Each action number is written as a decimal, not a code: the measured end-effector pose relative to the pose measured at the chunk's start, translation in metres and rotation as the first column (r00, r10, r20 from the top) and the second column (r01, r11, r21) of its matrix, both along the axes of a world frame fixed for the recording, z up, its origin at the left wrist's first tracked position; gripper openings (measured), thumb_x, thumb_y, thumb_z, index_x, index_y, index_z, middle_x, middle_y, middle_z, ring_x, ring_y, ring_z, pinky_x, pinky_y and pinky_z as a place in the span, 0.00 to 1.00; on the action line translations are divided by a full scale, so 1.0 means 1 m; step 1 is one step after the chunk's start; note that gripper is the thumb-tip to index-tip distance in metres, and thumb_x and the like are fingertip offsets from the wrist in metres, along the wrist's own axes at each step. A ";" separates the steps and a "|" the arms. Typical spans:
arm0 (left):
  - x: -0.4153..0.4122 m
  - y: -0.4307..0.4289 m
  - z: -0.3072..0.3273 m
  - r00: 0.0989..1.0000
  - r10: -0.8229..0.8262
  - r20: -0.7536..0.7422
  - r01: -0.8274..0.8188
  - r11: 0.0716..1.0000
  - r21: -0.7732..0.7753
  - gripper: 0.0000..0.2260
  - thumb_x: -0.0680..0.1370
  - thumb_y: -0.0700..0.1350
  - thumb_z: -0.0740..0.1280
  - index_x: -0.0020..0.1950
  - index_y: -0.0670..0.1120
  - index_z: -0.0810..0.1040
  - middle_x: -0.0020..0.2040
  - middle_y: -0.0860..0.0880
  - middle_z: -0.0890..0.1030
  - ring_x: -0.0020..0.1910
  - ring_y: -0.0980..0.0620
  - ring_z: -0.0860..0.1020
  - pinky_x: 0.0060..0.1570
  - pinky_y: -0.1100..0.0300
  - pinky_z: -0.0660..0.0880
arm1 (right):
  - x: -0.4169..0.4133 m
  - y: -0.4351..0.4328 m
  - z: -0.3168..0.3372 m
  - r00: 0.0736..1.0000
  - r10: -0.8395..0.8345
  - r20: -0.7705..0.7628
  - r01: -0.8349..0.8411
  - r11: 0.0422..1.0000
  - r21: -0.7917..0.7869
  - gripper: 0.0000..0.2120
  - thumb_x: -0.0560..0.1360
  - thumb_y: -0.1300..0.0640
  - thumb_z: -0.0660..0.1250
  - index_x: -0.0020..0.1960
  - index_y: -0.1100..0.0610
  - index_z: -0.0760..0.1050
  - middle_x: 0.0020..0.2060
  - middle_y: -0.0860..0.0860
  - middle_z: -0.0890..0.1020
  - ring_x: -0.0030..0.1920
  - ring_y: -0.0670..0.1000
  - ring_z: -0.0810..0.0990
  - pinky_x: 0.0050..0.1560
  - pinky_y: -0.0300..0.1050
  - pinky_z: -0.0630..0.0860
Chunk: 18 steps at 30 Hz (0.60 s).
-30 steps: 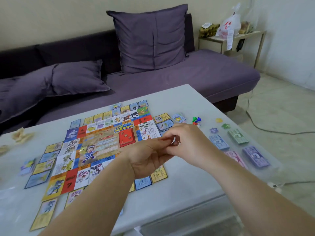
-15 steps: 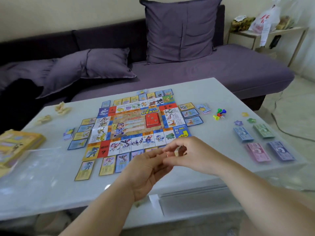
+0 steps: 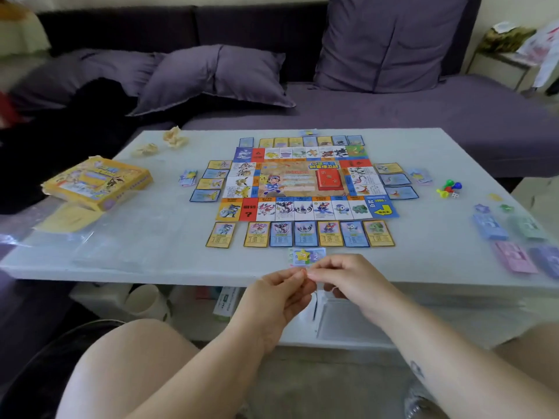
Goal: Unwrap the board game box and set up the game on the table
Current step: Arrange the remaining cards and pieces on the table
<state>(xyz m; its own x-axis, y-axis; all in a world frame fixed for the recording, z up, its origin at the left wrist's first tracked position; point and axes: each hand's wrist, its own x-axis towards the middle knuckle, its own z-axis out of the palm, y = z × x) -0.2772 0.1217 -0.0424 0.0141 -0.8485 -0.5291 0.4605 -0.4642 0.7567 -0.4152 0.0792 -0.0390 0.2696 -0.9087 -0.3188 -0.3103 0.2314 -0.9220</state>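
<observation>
Head view: the game board [image 3: 302, 182] lies flat in the middle of the white table [image 3: 151, 261], a bright square ringed with cartoon-creature spaces, with a red card deck [image 3: 329, 180] on its centre panel. Rows of yellow and blue property cards [image 3: 329, 234] line all four of its sides, just beside the edges. The yellow game box [image 3: 96, 182] sits well apart at the table's left, partly over clear plastic wrap [image 3: 60, 237]. Coloured pawns [image 3: 449, 186] cluster with a white die [image 3: 454, 195] to the right of the board, and pastel banknote stacks [image 3: 514, 257] lie nearer the right edge. Readable writing is scarce: a black "?" on a red space, "2000" above a yellow arrow on the blue corner, and a "2" on the small card stack [image 3: 307, 256] by the near edge; the board's title is too blurred to read. The left hand [image 3: 278, 297] and right hand [image 3: 348, 282] meet just above the table's near edge, fingers curled and forefinger and thumb tips pressed together in a narrow pinch. Whether anything sits between them I cannot tell.
</observation>
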 end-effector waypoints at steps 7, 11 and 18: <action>0.026 -0.012 0.002 0.971 0.209 -0.111 -0.208 0.978 0.028 0.06 0.79 0.38 0.64 0.53 0.37 0.77 0.43 0.43 0.83 0.41 0.51 0.82 0.40 0.62 0.81 | 0.011 -0.032 0.009 0.969 -0.138 -0.203 0.069 0.947 -0.313 0.06 0.72 0.59 0.71 0.38 0.51 0.79 0.34 0.42 0.82 0.38 0.40 0.80 0.35 0.27 0.70; 0.034 -0.018 0.008 0.940 0.261 -0.219 -0.253 0.965 0.060 0.08 0.79 0.38 0.62 0.56 0.36 0.77 0.46 0.41 0.83 0.44 0.48 0.83 0.42 0.58 0.81 | 0.016 -0.040 0.003 0.893 -0.105 -0.438 -0.079 0.921 -0.382 0.10 0.72 0.56 0.72 0.35 0.46 0.77 0.33 0.38 0.79 0.39 0.40 0.79 0.40 0.34 0.72; 0.029 -0.022 0.011 0.962 0.148 -0.230 -0.159 0.987 -0.033 0.12 0.80 0.31 0.57 0.60 0.38 0.74 0.52 0.40 0.82 0.46 0.49 0.83 0.45 0.59 0.81 | 0.010 -0.045 0.013 0.916 -0.137 -0.376 -0.061 0.880 -0.471 0.04 0.74 0.53 0.68 0.47 0.50 0.82 0.42 0.41 0.81 0.44 0.38 0.78 0.43 0.29 0.70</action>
<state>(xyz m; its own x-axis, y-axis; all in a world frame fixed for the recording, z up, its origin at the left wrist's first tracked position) -0.2482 0.0997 -0.0312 0.0310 -0.8711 -0.4901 0.6850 -0.3386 0.6451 -0.4056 0.0345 -0.0263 0.1767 -0.9816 0.0723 -0.6635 -0.1730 -0.7279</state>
